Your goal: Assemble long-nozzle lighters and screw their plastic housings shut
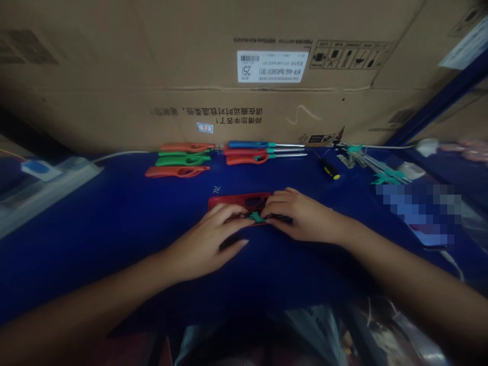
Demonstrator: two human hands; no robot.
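A red plastic lighter shell [236, 201] lies flat on the blue table [114, 223] in the middle. My left hand [209, 241] rests on its near edge, fingers stretched over it. My right hand [301, 213] presses on the shell's right end, fingertips together at a small green part [257, 217] seated in the shell. Both hands touch the shell and meet at the green part.
Orange and green lighter shells [179, 161] lie in a row at the back left. Assembled long lighters [263, 151] lie beside them. A black-and-yellow screwdriver [330, 169] and loose green-tipped metal parts [375, 168] sit back right. A big cardboard box [244, 71] walls the far edge.
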